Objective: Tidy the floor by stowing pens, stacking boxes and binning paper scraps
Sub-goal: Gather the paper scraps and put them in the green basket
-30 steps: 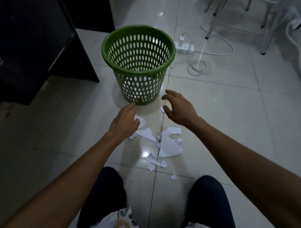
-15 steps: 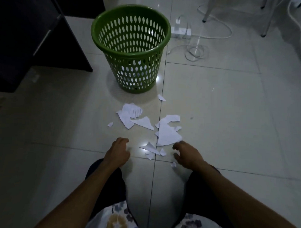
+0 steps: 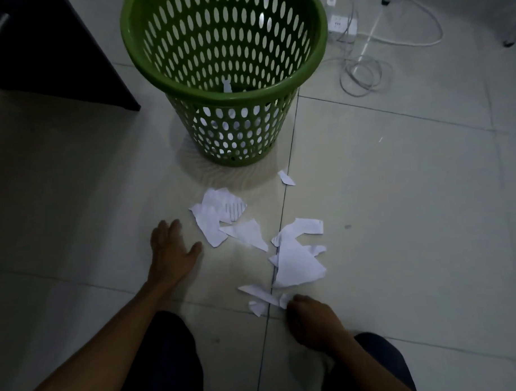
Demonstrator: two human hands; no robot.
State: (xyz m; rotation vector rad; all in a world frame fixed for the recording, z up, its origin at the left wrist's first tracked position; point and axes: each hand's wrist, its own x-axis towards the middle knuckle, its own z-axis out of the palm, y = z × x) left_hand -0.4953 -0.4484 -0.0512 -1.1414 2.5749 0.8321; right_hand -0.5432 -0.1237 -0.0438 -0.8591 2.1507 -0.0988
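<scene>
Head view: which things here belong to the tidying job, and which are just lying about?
Job:
torn paper scraps
green perforated bin
left hand
right hand

Lying about:
white power strip
coiled white cable
dark cabinet

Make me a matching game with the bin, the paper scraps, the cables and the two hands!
Things:
1. basket
2. paper scraps
3. cables
4. left hand

Descriptions:
A. coiled, white, right of the bin
B. green with oval holes
C. open, flat on the floor tiles
D. torn, white, scattered on the floor

Pairs: 1-B, 2-D, 3-A, 4-C
</scene>
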